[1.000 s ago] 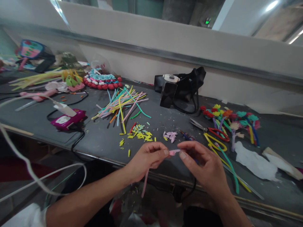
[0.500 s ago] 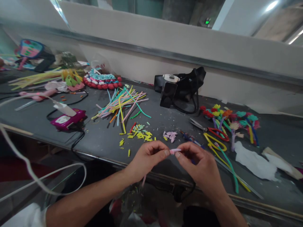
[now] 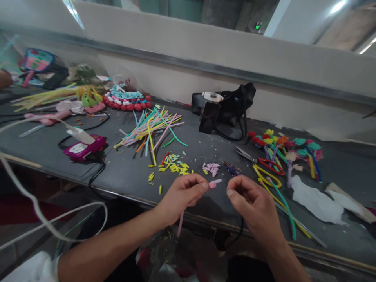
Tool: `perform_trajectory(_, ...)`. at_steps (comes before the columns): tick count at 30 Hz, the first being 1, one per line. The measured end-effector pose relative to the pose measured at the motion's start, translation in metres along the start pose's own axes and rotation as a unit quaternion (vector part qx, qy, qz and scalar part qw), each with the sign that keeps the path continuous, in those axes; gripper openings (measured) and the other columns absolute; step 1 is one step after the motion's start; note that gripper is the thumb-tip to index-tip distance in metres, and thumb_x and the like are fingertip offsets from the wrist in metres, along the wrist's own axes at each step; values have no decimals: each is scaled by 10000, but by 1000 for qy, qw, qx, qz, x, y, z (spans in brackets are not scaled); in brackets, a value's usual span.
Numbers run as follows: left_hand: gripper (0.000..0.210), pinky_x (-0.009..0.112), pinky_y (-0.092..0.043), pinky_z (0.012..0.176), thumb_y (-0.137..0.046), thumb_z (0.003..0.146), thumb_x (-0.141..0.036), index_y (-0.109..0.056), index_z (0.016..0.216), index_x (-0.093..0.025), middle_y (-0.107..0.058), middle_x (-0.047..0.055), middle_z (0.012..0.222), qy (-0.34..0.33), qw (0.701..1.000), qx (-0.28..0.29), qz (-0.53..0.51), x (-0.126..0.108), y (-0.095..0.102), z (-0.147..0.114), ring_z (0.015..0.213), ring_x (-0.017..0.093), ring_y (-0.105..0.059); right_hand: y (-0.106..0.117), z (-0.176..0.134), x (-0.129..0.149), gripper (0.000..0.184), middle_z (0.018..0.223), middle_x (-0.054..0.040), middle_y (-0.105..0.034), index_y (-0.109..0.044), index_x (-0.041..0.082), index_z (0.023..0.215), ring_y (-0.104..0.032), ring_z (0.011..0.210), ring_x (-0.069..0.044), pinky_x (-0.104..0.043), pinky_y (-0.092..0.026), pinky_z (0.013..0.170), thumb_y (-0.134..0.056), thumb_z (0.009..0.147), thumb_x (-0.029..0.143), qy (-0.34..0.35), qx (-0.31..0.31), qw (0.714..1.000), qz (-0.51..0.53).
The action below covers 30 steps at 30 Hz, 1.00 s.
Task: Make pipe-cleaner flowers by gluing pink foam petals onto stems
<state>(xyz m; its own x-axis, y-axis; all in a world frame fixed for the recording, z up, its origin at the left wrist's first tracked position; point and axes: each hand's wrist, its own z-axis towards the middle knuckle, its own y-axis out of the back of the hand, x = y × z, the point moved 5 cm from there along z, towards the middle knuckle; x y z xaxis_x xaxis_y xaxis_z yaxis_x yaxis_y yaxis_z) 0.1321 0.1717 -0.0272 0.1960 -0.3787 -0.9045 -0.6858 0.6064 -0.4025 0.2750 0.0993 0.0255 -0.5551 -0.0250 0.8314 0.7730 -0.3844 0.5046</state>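
My left hand (image 3: 183,194) pinches a pink fuzzy stem (image 3: 180,224), whose tail hangs below the palm past the table edge. At its upper end, just beyond my thumb and forefinger, sits a small pink tip with a short pale lilac piece (image 3: 217,181) pointing right. My right hand (image 3: 252,201) hovers a little to the right, apart from the stem, fingers loosely curled and nothing visible in them. Behind the hands lie a small heap of lilac cut pieces (image 3: 212,169) and a scatter of yellow cut pieces (image 3: 178,168).
Long coloured stems (image 3: 152,131) lie in a loose pile. Open scissors (image 3: 258,160) rest near my right hand, beside fuzzy flowers (image 3: 276,143) and crumpled white paper (image 3: 315,201). Further left are a purple device (image 3: 85,149) and a white cable (image 3: 35,205). A black bag (image 3: 241,102) stands behind.
My right hand has let go of the lilac piece and moved a little to the right. My left hand still holds the stem, with the lilac piece now exposed at its end.
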Motion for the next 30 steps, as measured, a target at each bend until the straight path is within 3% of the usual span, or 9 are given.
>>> perform_trajectory(3, 256, 206, -133, 436, -676, 830, -387, -619, 805, -139, -348, -75, 545, 8, 1000, 7, -27, 2, 2, 2, 463, 37, -230, 1, -2, 0, 113, 614, 43, -491, -527, 202, 687, -453, 547, -96, -209, -351, 494, -521, 799, 207, 11, 29, 999, 29)
perform_trajectory(8, 257, 209, -138, 432, -691, 814, -378, -601, 770, -142, -368, -69, 571, 11, 999, -5, -47, 1, 5, 4, 470, 37, -231, -19, -15, 12, 234, 620, 34, -501, -440, 199, 610, -488, 604, -102, -226, -379, 580, -528, 823, 155, 117, 227, 967, 0)
perform_trajectory(10, 261, 209, -150, 429, -697, 808, -379, -593, 760, -145, -365, -72, 565, -2, 999, -25, -31, -1, 6, 3, 469, 39, -239, -25, -19, 16, 163, 698, 18, -559, -495, 200, 672, -531, 688, -119, -240, -398, 640, -546, 800, 113, 170, 249, 951, -60)
perform_trajectory(13, 260, 207, -170, 426, -706, 798, -389, -609, 791, -148, -376, -75, 565, -28, 998, -52, -1, -5, 7, 1, 465, 39, -256, -26, -20, 17, 121, 785, 2, -615, -577, 210, 845, -569, 749, -137, -254, -420, 676, -559, 791, 104, 204, 197, 952, -119)
perform_trajectory(15, 266, 205, -177, 422, -718, 784, -396, -621, 813, -151, -390, -74, 575, -38, 997, -67, 12, -5, 8, 1, 465, 39, -267, -22, -18, 16, 73, 735, 10, -610, -584, 214, 831, -570, 683, -126, -245, -425, 639, -567, 823, 143, 199, 124, 963, -129)
perform_trajectory(20, 257, 195, -204, 425, -738, 755, -381, -647, 827, -151, -477, -57, 621, -40, 995, -87, 36, -4, 8, 0, 473, 37, -312, -15, -12, 10, 68, 636, 41, -596, -631, 216, 883, -530, 521, -101, -215, -419, 501, -640, 842, 271, 124, -41, 984, -118)
perform_trajectory(23, 242, 191, -235, 447, -753, 736, -357, -659, 813, -148, -529, -42, 661, -51, 994, -90, 37, -4, 6, 0, 490, 37, -342, -19, -10, 8, 112, 633, 40, -604, -653, 214, 898, -534, 516, -102, -212, -423, 488, -656, 841, 311, 103, -61, 987, -106)
perform_trajectory(26, 244, 191, -245, 452, -752, 738, -361, -659, 792, -142, -539, -38, 665, -49, 995, -79, 45, -4, 3, -1, 493, 36, -349, -20, -9, 10, 76, 607, 45, -582, -643, 209, 812, -505, 504, -92, -205, -414, 499, -601, 865, 244, 116, -72, 985, -107)
perform_trajectory(30, 258, 188, -206, 417, -735, 757, -378, -638, 788, -141, -466, -58, 600, -24, 998, -55, 16, -1, 1, 1, 461, 32, -313, -15, -11, 13, 163, 539, 65, -486, -553, 207, 666, -447, 470, -80, -196, -379, 483, -566, 823, 162, 120, -78, 984, -103)
